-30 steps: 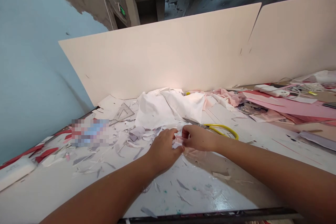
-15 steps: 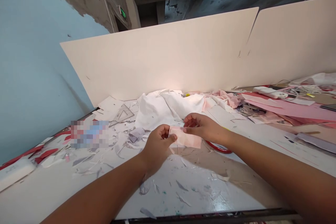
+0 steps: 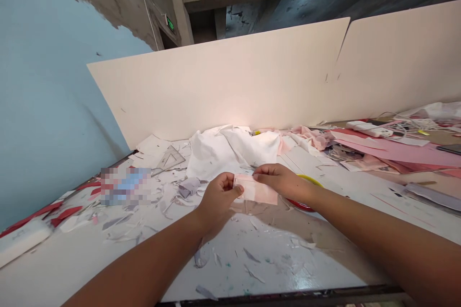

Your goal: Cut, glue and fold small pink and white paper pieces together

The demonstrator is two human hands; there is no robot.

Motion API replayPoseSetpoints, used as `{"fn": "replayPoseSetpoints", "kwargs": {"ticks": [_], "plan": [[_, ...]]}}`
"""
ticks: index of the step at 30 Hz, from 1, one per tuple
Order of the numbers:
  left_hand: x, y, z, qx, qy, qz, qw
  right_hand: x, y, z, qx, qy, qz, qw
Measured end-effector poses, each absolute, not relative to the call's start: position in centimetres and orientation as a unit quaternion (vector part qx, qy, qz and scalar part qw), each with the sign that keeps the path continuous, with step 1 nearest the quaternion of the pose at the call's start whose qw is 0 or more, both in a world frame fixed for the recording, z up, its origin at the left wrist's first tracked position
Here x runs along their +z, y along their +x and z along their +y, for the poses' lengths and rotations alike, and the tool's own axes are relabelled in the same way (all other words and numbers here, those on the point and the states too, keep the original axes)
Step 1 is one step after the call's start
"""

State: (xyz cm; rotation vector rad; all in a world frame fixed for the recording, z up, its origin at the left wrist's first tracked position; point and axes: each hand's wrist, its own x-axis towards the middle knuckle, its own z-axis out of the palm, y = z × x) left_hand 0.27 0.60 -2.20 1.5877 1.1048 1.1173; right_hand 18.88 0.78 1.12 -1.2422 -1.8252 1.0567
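Observation:
A small pale pink piece of fabric or paper, with a whiter patch on its left part, is held above the table between my two hands. My left hand pinches its left end, thumb on top and fingers curled behind. At the upper edge my right hand grips it between thumb and fingers. A ring-shaped object with a yellow and red rim lies partly hidden under my right forearm. Behind my hands is a crumpled white cloth.
Paper scraps and a clear set square lie on the white table. Pink and red sheets, a white power strip and cables are at the right. A pale partition stands behind; a blue wall is at the left.
My right hand has come down slightly to the pink piece's upper edge, its fingers closer together. The piece stays in my left hand. The view has shifted a little.

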Motion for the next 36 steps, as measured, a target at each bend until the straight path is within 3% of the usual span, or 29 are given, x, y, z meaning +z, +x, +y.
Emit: {"fn": "replayPoseSetpoints", "kwargs": {"ticks": [7, 16, 24, 29, 36], "plan": [[-2.1, 0.3, 0.6, 0.457, 0.629, 0.449, 0.440, -0.8, 18.9, 1.7, 0.286, -0.445, -0.750, 0.396], [-2.2, 0.4, 0.6, 0.446, 0.634, 0.424, 0.468, -1.1, 18.9, 2.0, 0.433, -0.429, -0.678, 0.411], [-2.2, 0.0, 0.5, 0.434, 0.632, 0.388, 0.512, -1.4, 19.2, 2.5, 0.438, -0.429, -0.665, 0.427], [-2.3, -0.3, 0.4, 0.396, 0.685, 0.395, 0.466, -1.4, 19.0, 2.4, 0.423, -0.438, -0.665, 0.433], [-2.3, 0.0, 0.4, 0.421, 0.651, 0.446, 0.448, -1.2, 18.1, 2.1, 0.554, -0.417, -0.473, 0.543]]}}
